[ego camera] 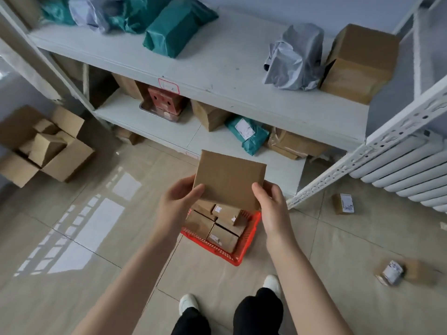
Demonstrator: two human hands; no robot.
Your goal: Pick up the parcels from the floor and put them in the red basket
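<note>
A flat brown parcel [229, 180] was held just above the red basket [250, 234]. Its near corners were grasped by the left hand [179, 201] and the right hand [272, 206]. The basket lay straight below, equally near both hands. On the floor to the right lay a labelled parcel [343, 203] and a crushed parcel [389, 273].

The box [229, 180] just above the basket [252, 228] is matt brown cardboard, smooth and plain. The basket is bright red plastic lattice. The parcels [222, 238] in it are the same dull cardboard with white paper labels. Around the basket the floor [60, 298] is glossy beige tile, mirroring window light. Behind the basket the shelf [217, 76] is white painted metal, matt and scuffed. It bears a crinkled green bag [179, 27] and a grey bag [295, 56], both plastic with a soft sheen.
</note>
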